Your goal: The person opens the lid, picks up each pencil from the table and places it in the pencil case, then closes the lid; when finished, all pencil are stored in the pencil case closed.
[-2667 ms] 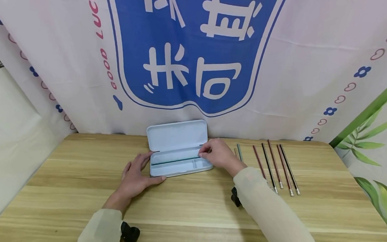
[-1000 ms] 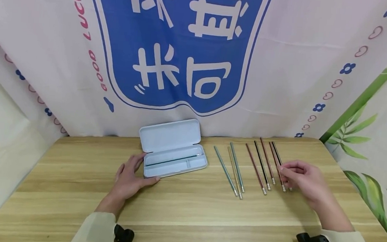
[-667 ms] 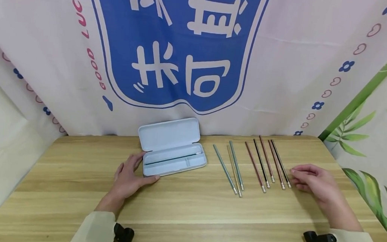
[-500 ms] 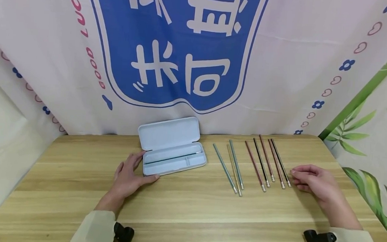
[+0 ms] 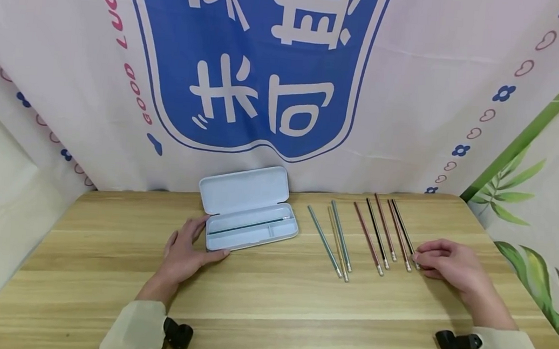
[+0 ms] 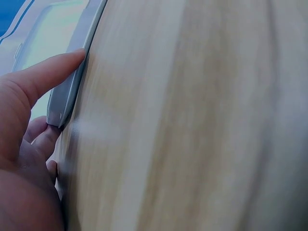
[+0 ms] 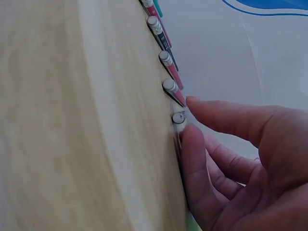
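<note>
A light blue pencil case (image 5: 243, 243) stands with its lid up near the table's back edge, one dark green pencil (image 5: 249, 226) lying inside. My left hand (image 5: 183, 257) holds the case's left end, thumb at the front edge and fingers round the corner. At the right, my right hand (image 5: 453, 265) pinches the eraser end of a black pencil (image 5: 404, 229), the outermost of its row. The right wrist view has that white eraser (image 7: 178, 118) between thumb and forefinger. This pencil still lies on the table.
Left of the black pencil lie red pencils (image 5: 368, 237) and another black pencil (image 5: 377, 233). Nearer the case are two teal pencils (image 5: 324, 241) and a yellow pencil (image 5: 338, 246). A printed curtain (image 5: 409, 124) hangs behind the wooden table (image 5: 299, 311).
My right hand has left the case, where it was over the pencil's end, and moved right to the outermost black pencil. The left hand keeps its place at the case.
</note>
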Demonstrator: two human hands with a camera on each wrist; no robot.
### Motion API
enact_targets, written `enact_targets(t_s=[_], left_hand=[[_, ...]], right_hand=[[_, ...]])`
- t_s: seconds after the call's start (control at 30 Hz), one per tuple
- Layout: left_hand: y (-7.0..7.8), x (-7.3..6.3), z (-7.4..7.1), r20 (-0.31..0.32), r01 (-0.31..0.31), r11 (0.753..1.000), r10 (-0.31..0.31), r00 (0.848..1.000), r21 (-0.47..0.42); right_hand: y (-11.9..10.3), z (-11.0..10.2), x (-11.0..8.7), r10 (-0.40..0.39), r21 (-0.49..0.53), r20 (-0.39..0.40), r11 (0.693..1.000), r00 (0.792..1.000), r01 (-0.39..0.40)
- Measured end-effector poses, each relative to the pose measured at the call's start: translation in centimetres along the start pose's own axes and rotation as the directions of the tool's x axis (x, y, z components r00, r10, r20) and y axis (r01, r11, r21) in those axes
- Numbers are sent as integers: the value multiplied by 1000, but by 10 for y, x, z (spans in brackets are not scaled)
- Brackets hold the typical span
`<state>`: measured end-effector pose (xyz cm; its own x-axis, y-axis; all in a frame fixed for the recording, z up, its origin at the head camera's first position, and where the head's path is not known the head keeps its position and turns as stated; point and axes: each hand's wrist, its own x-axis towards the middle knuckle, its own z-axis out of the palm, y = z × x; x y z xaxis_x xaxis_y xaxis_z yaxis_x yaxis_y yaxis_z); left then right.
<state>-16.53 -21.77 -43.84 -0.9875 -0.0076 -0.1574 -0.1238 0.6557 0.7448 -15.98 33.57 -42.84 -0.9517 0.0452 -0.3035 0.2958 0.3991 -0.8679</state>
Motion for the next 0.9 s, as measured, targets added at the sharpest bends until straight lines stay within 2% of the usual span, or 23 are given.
enact_targets(t_s=[0.4, 0.6, 0.9], left_hand=[[1, 1, 1, 1, -13, 1000, 13, 1000, -1], [-1, 4, 1, 4, -20, 1000, 20, 1000, 4], [-1, 2, -1, 4, -28, 1000, 28, 1000, 5]], right_hand=[[-4, 3, -5, 23, -113, -53, 993, 998, -28], [-5, 3, -5, 32, -150, -55, 988, 998, -40], [-11, 6, -7, 26, -244, -80, 969, 996, -44]])
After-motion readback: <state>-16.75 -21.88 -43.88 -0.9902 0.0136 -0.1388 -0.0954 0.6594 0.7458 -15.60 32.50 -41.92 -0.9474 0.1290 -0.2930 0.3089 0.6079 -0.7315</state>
